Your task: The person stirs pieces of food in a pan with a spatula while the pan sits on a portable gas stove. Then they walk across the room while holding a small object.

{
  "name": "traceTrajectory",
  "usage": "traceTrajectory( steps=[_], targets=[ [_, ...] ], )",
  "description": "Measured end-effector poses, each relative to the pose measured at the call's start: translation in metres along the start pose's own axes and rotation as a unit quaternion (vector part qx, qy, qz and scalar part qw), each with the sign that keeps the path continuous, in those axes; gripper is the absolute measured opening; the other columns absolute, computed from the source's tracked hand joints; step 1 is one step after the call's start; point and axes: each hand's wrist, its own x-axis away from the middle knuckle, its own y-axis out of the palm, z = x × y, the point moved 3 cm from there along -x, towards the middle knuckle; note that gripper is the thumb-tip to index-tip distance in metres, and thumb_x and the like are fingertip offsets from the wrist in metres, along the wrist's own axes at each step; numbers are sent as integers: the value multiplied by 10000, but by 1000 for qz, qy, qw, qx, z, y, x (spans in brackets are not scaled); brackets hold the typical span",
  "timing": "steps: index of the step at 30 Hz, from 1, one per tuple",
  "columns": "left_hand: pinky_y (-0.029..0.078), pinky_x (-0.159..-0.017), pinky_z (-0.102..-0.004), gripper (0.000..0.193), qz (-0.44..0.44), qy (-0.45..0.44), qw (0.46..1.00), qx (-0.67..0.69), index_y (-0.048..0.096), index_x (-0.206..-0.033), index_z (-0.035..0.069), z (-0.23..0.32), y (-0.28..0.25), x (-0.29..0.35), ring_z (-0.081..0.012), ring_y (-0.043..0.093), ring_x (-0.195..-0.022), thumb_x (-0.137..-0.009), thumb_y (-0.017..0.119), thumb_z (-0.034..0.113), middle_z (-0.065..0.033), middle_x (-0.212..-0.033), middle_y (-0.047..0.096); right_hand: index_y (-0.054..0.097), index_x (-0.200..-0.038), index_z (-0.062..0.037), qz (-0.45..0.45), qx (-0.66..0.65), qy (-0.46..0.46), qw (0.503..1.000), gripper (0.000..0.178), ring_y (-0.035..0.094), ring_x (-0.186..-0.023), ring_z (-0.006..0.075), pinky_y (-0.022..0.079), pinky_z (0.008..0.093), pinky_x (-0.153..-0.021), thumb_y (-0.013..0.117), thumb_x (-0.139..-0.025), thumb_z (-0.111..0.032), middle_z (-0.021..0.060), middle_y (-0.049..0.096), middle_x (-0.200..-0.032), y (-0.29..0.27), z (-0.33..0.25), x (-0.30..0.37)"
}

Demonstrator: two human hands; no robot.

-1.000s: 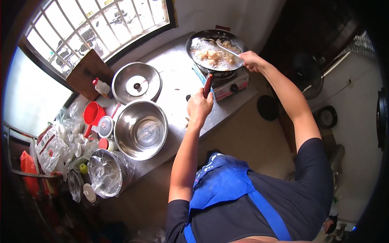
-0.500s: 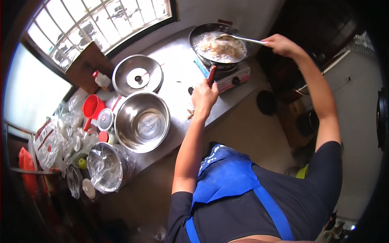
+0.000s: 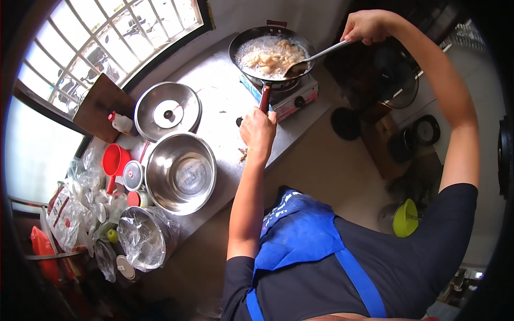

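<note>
A dark wok (image 3: 237, 68) sits on a portable gas stove (image 3: 307, 92) at the far end of the metal counter. Pale food pieces (image 3: 276, 58) lie in bubbling liquid inside it. My left hand (image 3: 259, 128) is closed round the wok's reddish-brown handle (image 3: 265, 97). Raised to the right of the wok, my right hand (image 3: 366, 27) grips the end of a long metal ladle (image 3: 327, 51). The ladle's bowl is down in the right side of the wok, at the edge of the food.
An empty steel bowl (image 3: 155, 179) and a steel lid (image 3: 144, 115) rest on the counter (image 3: 219, 134) to the left. Beyond them are a red scoop (image 3: 115, 159), a white bottle with a red cap (image 3: 122, 124), a leaning board (image 3: 101, 107), and plastic bags (image 3: 69, 214). A barred window is behind.
The ladle's bowl has moved from the upper middle of the wok to its right side. My right hand has lifted and turned. My view has shifted slightly.
</note>
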Motion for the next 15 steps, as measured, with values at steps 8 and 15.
traceTrajectory(
  steps=[8,15],
  targets=[
    [560,-750,-511,372,-9,6,1000,16,706,-934,20,1,2,-1,-438,711,-803,-890,709,390,-250,-831,718,669,-1322,-72,-27,59,-62,996,337,488,-440,163,406,326,-399,554,-1022,-174,59,548,-605,61,37,-58],
    [553,-741,-513,370,-16,16,1000,21,701,-930,13,-4,-3,-3,-432,707,-788,-888,700,380,-244,-813,713,670,-1293,-13,34,64,-114,991,341,706,-972,320,530,406,-860,561,-1013,-173,222,739,-1047,95,22,-36]
  ],
)
